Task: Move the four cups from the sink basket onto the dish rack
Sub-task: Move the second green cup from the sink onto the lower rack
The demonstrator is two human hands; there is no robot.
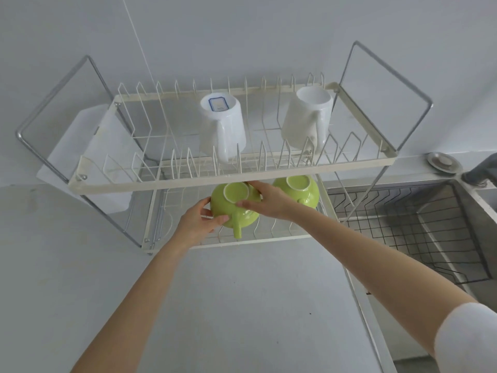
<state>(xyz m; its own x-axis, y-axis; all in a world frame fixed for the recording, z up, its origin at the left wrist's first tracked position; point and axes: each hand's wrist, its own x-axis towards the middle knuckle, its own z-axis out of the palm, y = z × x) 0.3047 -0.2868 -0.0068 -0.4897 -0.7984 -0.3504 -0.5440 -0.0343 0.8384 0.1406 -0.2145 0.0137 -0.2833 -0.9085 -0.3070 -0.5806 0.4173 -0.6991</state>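
Note:
A two-tier wire dish rack [269, 175] stands on the counter. Two white cups rest upside down on its upper tier, one in the middle [223, 127] and one to the right [306, 119]. On the lower tier a green cup [298, 191] sits upside down at the right. A second green cup [234, 205] is upside down at the lower tier's middle, handle pointing toward me. My left hand [197, 222] grips its left side and my right hand [266, 200] holds its right side and base. The black wire sink basket [419, 224] at the right holds no cups.
A white cutting board [88, 157] leans behind the rack's left end. The steel sink [473, 211] lies at the right, with a round metal drain cover [442, 162] and a dark faucet base [481, 170] behind it. White countertop stretches in front of the rack.

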